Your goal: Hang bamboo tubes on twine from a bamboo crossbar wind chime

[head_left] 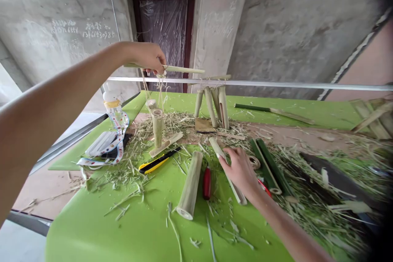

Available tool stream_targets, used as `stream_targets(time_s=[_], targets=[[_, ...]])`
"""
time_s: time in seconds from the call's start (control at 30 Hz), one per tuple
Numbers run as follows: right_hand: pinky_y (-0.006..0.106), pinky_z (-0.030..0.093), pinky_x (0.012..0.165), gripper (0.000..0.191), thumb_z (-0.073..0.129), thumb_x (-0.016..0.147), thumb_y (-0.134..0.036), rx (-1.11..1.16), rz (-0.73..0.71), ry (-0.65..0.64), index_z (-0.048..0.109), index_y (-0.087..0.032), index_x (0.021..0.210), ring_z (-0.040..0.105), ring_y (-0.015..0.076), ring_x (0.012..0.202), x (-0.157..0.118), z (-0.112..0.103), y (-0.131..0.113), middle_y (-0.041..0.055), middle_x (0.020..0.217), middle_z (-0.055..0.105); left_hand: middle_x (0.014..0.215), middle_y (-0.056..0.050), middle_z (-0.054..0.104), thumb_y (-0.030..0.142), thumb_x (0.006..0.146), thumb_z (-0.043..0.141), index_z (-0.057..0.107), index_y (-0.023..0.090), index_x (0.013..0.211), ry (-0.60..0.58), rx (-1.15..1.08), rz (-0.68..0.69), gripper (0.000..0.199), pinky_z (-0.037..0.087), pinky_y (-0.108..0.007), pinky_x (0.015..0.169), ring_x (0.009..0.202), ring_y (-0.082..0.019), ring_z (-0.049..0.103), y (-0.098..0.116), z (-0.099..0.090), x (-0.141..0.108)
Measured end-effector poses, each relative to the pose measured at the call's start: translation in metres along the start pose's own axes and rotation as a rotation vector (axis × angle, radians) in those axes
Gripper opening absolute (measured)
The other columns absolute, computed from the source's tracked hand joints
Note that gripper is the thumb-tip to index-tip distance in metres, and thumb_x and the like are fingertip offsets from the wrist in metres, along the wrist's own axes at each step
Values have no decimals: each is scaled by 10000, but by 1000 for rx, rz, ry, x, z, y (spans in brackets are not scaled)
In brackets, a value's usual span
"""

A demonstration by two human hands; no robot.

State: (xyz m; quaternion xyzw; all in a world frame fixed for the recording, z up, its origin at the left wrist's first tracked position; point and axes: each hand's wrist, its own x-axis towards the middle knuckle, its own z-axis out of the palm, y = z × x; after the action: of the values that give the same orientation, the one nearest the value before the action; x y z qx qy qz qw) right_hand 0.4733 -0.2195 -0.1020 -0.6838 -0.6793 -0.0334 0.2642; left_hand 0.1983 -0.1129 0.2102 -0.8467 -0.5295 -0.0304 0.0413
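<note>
High on the left, my left hand (153,59) is closed around a thin bamboo stick (184,69), held roughly level. Strings (160,90) hang from the stick toward two short bamboo tubes; the front tube (157,129) stands upright among shavings. My right hand (241,170) is lower, at centre right, its thumb and fingers closed on a pale split bamboo strip (235,190) at table height. Left of that strip are a red-handled tool (206,184) and a thick bamboo tube (190,184). A yellow and black utility knife (158,161) lies further left.
A bamboo stand with several legs (208,104) is at the back. Green bamboo halves (264,163) lie to the right. Shavings (331,221) cover much of the green tabletop (123,233). A bottle (113,104) with a printed strap stands left. A white bar (276,84) crosses behind.
</note>
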Motion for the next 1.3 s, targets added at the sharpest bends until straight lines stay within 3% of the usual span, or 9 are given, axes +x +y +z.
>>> stream_targets(time_s=[0.17,0.27,0.37,0.53,0.67,0.8,0.97,1.13,1.3], targets=[[283,468,546,255,480,890,-296,302,-39,-245,606,-125,1032,572,169,632,41,7,-46,132,917,621,879,-33,593,333,750,573,526,-34,1193,3,74,1,577,345,-386,889,961,-183,549,3,-6,0],[255,420,462,306,468,887,-254,503,52,-493,566,-143,1155,526,135,519,78,29,-78,84,801,633,868,-39,613,310,789,548,526,-31,1197,14,84,-8,532,374,-334,857,900,-150,583,9,-10,-1],[233,419,464,278,512,851,-192,545,62,-613,600,-167,1113,517,118,491,105,57,-107,33,689,614,800,-27,638,270,811,556,585,47,1156,24,91,-40,412,417,-306,805,756,-118,611,15,-16,-8],[248,415,508,143,568,833,-256,520,105,-535,629,-129,856,539,149,594,120,96,-136,56,681,583,798,-1,645,334,786,619,564,143,1213,29,129,-52,472,414,-321,838,728,-117,614,14,-26,-23],[272,453,584,174,571,828,-237,554,153,-358,590,-138,969,575,194,760,124,107,-140,113,885,604,805,22,635,308,795,609,483,185,1289,42,117,-70,524,398,-363,872,766,-126,619,8,-27,-34],[266,498,600,386,459,883,-234,679,109,-216,415,-224,1267,578,170,778,132,89,-130,102,1091,562,748,48,613,284,800,599,494,194,1268,98,132,-63,489,393,-350,881,759,-123,627,1,-25,-42],[295,534,757,833,589,818,-256,1010,-117,-27,46,-254,1451,586,181,874,131,25,-118,52,992,560,756,46,621,321,784,615,497,186,1261,146,102,-28,510,397,-344,868,754,-128,627,-4,-27,-41],[315,527,761,407,581,834,-332,1001,-207,-145,503,-231,1221,575,190,885,108,-21,-125,58,981,590,783,22,647,320,784,612,474,183,1290,155,4,24,542,402,-349,848,742,-127,611,5,-24,-34],[319,494,800,343,615,808,-332,1032,-278,-185,554,-205,1121,573,165,855,97,-28,-125,26,932,603,786,12,652,298,765,625,481,151,1283,141,-49,55,558,417,-294,783,681,-102,607,16,-20,-25]])
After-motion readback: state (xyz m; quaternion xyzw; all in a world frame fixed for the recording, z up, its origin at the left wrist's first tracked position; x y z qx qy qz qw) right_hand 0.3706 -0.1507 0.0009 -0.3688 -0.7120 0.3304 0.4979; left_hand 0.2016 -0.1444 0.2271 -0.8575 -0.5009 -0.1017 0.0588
